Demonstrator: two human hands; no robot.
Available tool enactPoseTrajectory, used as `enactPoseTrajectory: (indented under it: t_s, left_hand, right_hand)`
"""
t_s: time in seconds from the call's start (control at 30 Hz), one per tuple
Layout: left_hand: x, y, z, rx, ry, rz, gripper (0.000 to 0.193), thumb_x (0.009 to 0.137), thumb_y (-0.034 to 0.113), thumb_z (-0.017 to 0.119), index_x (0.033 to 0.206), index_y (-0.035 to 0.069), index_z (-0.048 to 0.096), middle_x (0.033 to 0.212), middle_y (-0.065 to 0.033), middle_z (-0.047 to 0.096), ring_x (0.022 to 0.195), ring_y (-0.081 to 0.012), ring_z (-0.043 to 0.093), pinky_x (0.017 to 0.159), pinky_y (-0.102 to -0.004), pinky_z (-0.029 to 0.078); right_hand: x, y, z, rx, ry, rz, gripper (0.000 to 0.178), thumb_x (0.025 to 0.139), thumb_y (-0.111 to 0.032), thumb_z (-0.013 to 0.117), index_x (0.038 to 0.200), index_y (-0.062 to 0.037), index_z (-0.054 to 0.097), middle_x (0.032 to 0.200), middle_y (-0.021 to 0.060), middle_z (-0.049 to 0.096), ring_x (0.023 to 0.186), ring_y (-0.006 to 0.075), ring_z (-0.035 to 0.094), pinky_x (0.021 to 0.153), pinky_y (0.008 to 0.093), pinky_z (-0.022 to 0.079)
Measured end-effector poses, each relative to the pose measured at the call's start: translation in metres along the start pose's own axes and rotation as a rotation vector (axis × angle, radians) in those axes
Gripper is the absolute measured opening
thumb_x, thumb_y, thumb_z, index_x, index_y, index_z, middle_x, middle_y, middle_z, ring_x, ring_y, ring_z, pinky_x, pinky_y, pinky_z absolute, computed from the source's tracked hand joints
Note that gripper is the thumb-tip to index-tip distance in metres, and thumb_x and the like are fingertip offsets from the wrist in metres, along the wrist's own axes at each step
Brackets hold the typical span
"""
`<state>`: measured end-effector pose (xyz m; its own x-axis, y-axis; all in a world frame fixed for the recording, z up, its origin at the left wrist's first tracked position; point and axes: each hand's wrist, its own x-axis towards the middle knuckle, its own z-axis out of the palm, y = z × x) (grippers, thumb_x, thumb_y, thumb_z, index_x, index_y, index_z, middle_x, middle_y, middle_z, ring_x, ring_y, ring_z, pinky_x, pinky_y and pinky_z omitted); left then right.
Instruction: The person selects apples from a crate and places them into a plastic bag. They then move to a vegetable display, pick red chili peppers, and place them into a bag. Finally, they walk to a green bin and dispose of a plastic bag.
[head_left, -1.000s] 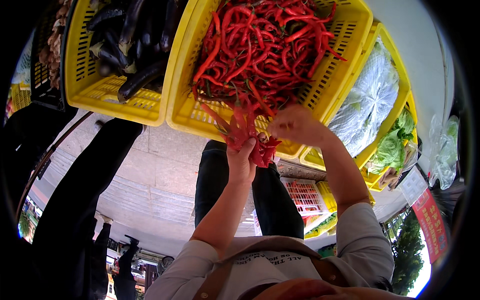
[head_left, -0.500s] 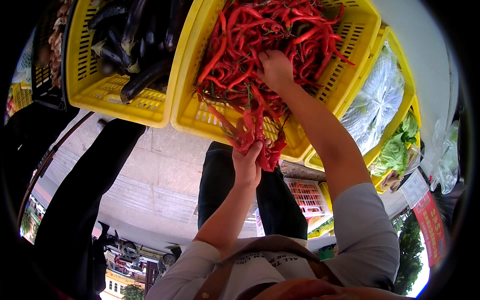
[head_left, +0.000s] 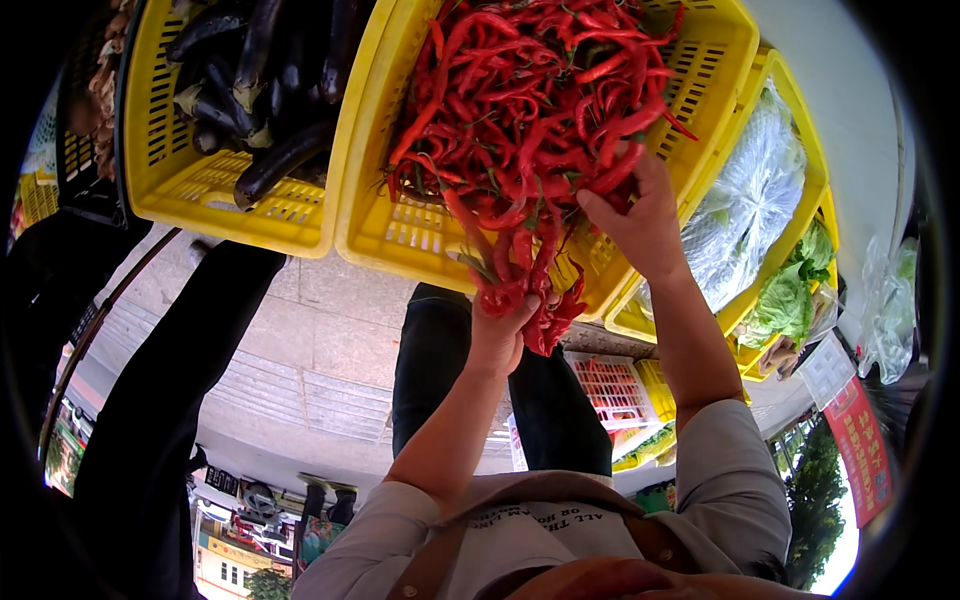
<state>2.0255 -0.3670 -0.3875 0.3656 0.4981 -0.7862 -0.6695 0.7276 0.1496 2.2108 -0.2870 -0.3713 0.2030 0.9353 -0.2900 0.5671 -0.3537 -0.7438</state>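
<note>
Long red chili peppers [head_left: 520, 100] fill much of a yellow plastic crate [head_left: 400, 263] in front of me. My left hand [head_left: 497, 335] is closed around a bunch of chili peppers [head_left: 545, 255] at the crate's near edge, their ends sticking out on both sides of the fist. At the right side of the pile is my right hand [head_left: 648, 225]. Its thumb and fingers curl around a red chili pepper [head_left: 612, 175]; the fingertips are partly hidden among the peppers.
To the left stands a yellow crate [head_left: 235, 215] of dark eggplants [head_left: 285, 160]. On the right, another holds a plastic-wrapped bundle [head_left: 755, 190] and leafy greens [head_left: 785, 305]. A person's dark-clad leg [head_left: 180, 370] is at left. A white basket [head_left: 608, 390] sits below.
My right hand has moved right and toward me, from the middle of the pile to its right side, taking hold of a chili pepper. My left hand keeps its bunch, slightly lower.
</note>
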Motion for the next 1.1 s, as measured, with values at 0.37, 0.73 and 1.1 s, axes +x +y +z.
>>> enactPoseTrajectory:
  t_s: [0.37, 0.73, 1.1]
  left_hand:
    - [0.005, 0.003, -0.001, 0.042, 0.184, 0.139, 0.037, 0.074, -0.003, 0.054, 0.109, 0.006, 0.047, 0.092, -0.005, 0.056, 0.081, -0.0161, 0.058, 0.077, -0.0316, 0.047]
    - [0.004, 0.008, 0.002, 0.035, 0.211, 0.124, 0.034, 0.074, -0.004, 0.055, 0.106, 0.004, 0.048, 0.091, -0.0057, 0.056, 0.084, -0.0155, 0.056, 0.079, -0.029, 0.045]
    - [0.004, 0.007, -0.001, 0.072, 0.247, 0.106, 0.034, 0.074, -0.002, 0.054, 0.107, 0.004, 0.047, 0.091, -0.0056, 0.056, 0.084, -0.0163, 0.056, 0.078, -0.0297, 0.046]
  right_hand:
    - [-0.011, 0.028, 0.031, -0.011, -0.01, 0.159, 0.045, 0.064, -0.012, 0.067, 0.105, -0.0019, 0.05, 0.097, 0.0142, 0.054, 0.084, 0.0251, 0.055, 0.071, 0.0337, 0.045]
    - [-0.032, 0.166, 0.152, 1.346, 0.427, 1.203, 0.033, 0.076, -0.033, 0.062, 0.098, -0.0105, 0.054, 0.087, 0.0068, 0.058, 0.072, 0.0237, 0.057, 0.063, 0.0408, 0.049]
    - [-0.018, 0.096, 0.111, 1.198, 0.784, 1.261, 0.02, 0.071, -0.003, 0.058, 0.09, 0.0003, 0.054, 0.086, 0.0099, 0.058, 0.078, 0.0229, 0.058, 0.066, 0.0363, 0.05]
